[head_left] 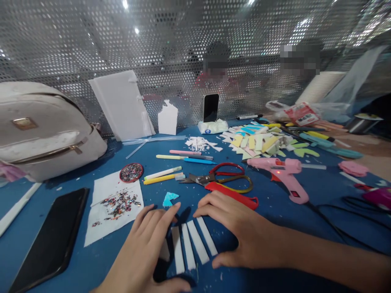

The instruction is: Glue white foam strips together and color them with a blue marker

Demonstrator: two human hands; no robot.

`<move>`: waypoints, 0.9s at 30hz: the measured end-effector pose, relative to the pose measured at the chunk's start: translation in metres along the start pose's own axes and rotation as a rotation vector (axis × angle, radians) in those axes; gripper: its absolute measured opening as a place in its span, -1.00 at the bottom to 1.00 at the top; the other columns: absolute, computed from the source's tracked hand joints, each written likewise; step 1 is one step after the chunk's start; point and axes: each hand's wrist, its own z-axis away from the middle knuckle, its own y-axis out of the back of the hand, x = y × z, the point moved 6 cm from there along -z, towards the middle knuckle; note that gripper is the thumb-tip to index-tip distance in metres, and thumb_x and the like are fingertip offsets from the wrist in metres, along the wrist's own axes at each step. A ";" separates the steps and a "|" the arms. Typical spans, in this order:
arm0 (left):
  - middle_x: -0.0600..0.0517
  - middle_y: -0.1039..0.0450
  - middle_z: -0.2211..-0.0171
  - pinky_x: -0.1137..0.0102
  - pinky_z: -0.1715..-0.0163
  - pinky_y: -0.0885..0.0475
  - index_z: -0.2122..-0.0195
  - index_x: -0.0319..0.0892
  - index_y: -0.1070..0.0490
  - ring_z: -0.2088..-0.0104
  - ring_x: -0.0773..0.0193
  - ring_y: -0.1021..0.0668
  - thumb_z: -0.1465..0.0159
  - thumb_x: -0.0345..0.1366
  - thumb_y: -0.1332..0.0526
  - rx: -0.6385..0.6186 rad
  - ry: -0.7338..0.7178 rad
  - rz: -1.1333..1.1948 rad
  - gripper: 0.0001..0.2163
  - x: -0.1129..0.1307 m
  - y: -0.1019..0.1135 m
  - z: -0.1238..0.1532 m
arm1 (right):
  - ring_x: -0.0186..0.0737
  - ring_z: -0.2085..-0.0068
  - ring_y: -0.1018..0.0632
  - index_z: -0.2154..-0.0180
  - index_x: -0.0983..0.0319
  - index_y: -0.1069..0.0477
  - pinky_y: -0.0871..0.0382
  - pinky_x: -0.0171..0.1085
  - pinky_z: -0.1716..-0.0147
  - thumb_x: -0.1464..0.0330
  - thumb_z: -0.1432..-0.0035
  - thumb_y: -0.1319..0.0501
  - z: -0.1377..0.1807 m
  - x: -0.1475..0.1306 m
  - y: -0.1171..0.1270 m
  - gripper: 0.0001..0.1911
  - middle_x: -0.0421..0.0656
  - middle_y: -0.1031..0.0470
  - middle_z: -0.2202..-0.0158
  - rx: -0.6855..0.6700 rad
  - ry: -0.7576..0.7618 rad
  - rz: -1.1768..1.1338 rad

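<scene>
Several white foam strips (195,242) lie side by side on the blue table (275,211), right in front of me. My left hand (145,248) rests flat beside them on the left, fingers stretched out and touching the leftmost strip. My right hand (241,232) lies on the right, fingers spread over the strips' far ends and thumb near their close ends. Neither hand holds anything. A small light-blue foam scrap (169,198) sits just beyond my left fingertips.
Red-handled scissors (222,179), a pink glue gun (285,175) with its black cord (336,228), coloured pens (183,156), a glitter dish (131,172), glitter on white paper (114,205), a black phone (51,236), a beige bag (42,126) and foam scraps (259,142) surround me. People sit behind the mesh screen.
</scene>
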 end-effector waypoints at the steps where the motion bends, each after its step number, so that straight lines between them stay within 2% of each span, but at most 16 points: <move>1: -0.12 -0.45 -0.10 -0.05 -0.18 -0.33 -0.47 0.00 0.15 -0.09 -0.13 -0.50 -0.24 0.21 -0.31 0.016 0.010 -0.005 -0.07 -0.002 0.004 -0.001 | 0.13 -0.11 -0.45 -0.11 0.23 -0.44 -0.33 0.06 -0.13 0.05 -0.04 -0.47 0.001 -0.001 0.001 -0.32 0.06 -0.44 -0.11 0.019 0.017 -0.016; 3: -0.11 -0.38 -0.20 -0.02 -0.17 -0.35 -0.46 0.05 0.11 -0.18 -0.12 -0.43 -0.37 0.10 -0.21 0.034 0.053 -0.007 -0.26 -0.008 0.013 -0.007 | 0.10 -0.12 -0.45 -0.11 0.25 -0.42 -0.34 0.02 -0.13 0.09 -0.12 -0.42 0.003 -0.002 0.006 -0.39 0.05 -0.45 -0.10 0.076 0.051 -0.053; 5: -0.05 -0.36 -0.25 -0.03 -0.20 -0.33 -0.42 0.12 0.01 -0.21 -0.03 -0.42 -0.47 -0.16 -0.10 0.012 0.092 0.007 -0.48 -0.015 0.021 -0.017 | 0.04 -0.10 -0.46 -0.08 0.24 -0.41 -0.35 -0.03 -0.11 0.21 -0.22 -0.34 0.005 -0.002 0.011 -0.56 0.02 -0.48 -0.07 0.138 0.051 -0.067; 6: -0.03 -0.36 -0.25 -0.04 -0.22 -0.30 -0.39 0.12 -0.06 -0.22 0.00 -0.42 -0.47 -0.27 -0.07 -0.028 0.080 0.031 -0.52 -0.018 0.022 -0.023 | 0.00 -0.07 -0.48 -0.06 0.22 -0.41 -0.37 -0.05 -0.09 0.28 -0.24 -0.30 0.005 -0.001 0.013 -0.63 0.00 -0.49 -0.04 0.162 0.039 -0.062; 10: -0.06 -0.44 -0.19 0.02 -0.20 -0.37 -0.29 -0.02 -0.27 -0.18 0.03 -0.48 -0.38 -0.37 -0.12 -0.071 0.064 0.081 -0.55 -0.033 0.021 -0.043 | -0.10 0.06 -0.52 0.01 0.18 -0.42 -0.44 -0.16 0.08 0.37 -0.30 -0.17 0.004 -0.002 0.015 -0.77 -0.06 -0.52 0.05 0.197 0.042 -0.050; 12: -0.05 -0.50 -0.11 0.01 -0.18 -0.38 -0.30 -0.05 -0.27 -0.13 0.04 -0.50 -0.34 -0.40 -0.11 -0.067 0.067 0.114 -0.51 -0.038 0.017 -0.050 | -0.13 0.08 -0.51 0.03 0.17 -0.42 -0.44 -0.17 0.09 0.38 -0.33 -0.14 0.004 -0.005 0.015 -0.80 -0.09 -0.53 0.08 0.215 0.086 -0.038; 15: -0.03 -0.53 -0.04 -0.01 -0.18 -0.36 -0.29 -0.04 -0.29 -0.09 0.04 -0.51 -0.26 -0.40 -0.16 -0.057 0.089 0.191 -0.46 -0.042 0.014 -0.056 | -0.13 0.07 -0.51 0.06 0.15 -0.41 -0.43 -0.13 0.03 0.43 -0.33 -0.12 0.006 -0.009 0.017 -0.81 -0.11 -0.55 0.10 0.258 0.132 0.001; 19: -0.06 -0.53 0.01 -0.07 -0.23 -0.27 -0.31 -0.07 -0.24 -0.09 0.03 -0.51 -0.22 -0.35 -0.24 -0.040 0.187 0.382 -0.40 -0.041 0.020 -0.062 | -0.11 0.02 -0.52 0.05 0.13 -0.40 -0.42 -0.11 -0.02 0.46 -0.35 -0.10 0.006 -0.018 0.022 -0.80 -0.11 -0.54 0.07 0.294 0.180 0.052; 23: -0.10 -0.57 0.10 0.04 -0.10 -0.45 -0.30 -0.17 -0.18 0.08 0.13 -0.62 -0.30 -0.21 -0.27 -0.153 0.318 0.728 -0.44 -0.025 0.018 -0.064 | -0.02 -0.11 -0.46 -0.15 0.15 -0.34 -0.42 -0.02 -0.07 0.42 -0.38 -0.18 0.005 -0.038 0.030 -0.67 -0.01 -0.48 -0.08 0.275 0.322 0.234; 25: -0.11 -0.57 0.10 0.09 -0.05 -0.50 -0.27 -0.18 -0.21 0.12 0.17 -0.64 -0.34 -0.14 -0.26 -0.219 0.391 0.889 -0.48 -0.011 0.014 -0.062 | 0.02 -0.10 -0.47 -0.21 0.19 -0.32 -0.44 0.01 -0.04 0.39 -0.38 -0.21 0.007 -0.049 0.031 -0.61 0.05 -0.46 -0.12 0.253 0.400 0.378; 27: -0.08 -0.55 0.12 0.13 -0.03 -0.51 -0.22 -0.16 -0.28 0.19 0.22 -0.64 -0.33 -0.09 -0.29 -0.261 0.457 1.005 -0.50 0.001 0.009 -0.060 | 0.02 -0.05 -0.49 -0.20 0.24 -0.34 -0.45 0.01 -0.01 0.36 -0.41 -0.20 0.010 -0.058 0.032 -0.63 0.06 -0.49 -0.10 0.243 0.461 0.484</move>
